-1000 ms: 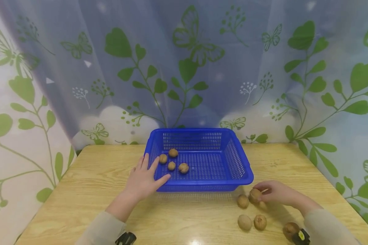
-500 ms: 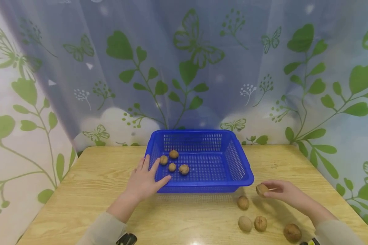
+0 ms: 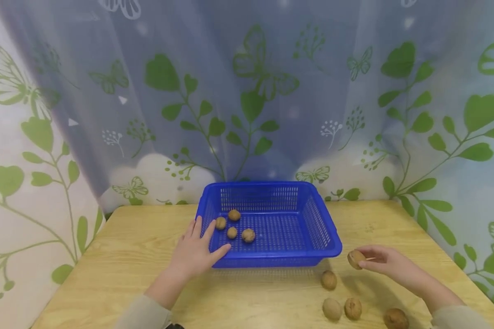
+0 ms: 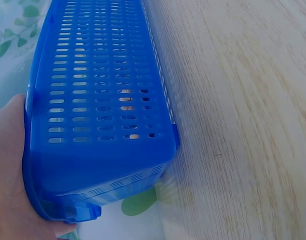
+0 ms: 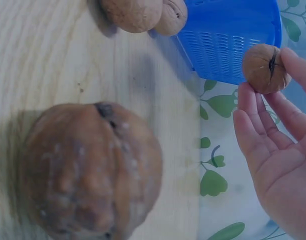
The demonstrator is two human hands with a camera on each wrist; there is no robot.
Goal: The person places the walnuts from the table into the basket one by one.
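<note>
My right hand [image 3: 389, 262] pinches a walnut [image 3: 356, 259] between thumb and fingertips, to the right of the blue plastic basket [image 3: 271, 254]. A dark crack along its seam shows in the right wrist view, where this walnut [image 5: 265, 69] stands out from the tabletop. With fingers spread, my left hand [image 3: 193, 253] rests over the basket's front left corner. The left wrist view shows that hand [image 4: 10, 170] against the rim, outside the slotted wall. Several walnuts [image 3: 248, 235] lie in the left part of the basket.
Several more walnuts [image 3: 328, 280] lie on the wooden table [image 3: 255, 297] at the front right, one large walnut [image 5: 93, 170] close under the right wrist. A patterned curtain [image 3: 247, 114] hangs behind the table and along both sides.
My right hand has lifted the walnut from beside the others and drawn it slightly right. My left hand keeps its place on the basket. The head view has tilted up a little.
</note>
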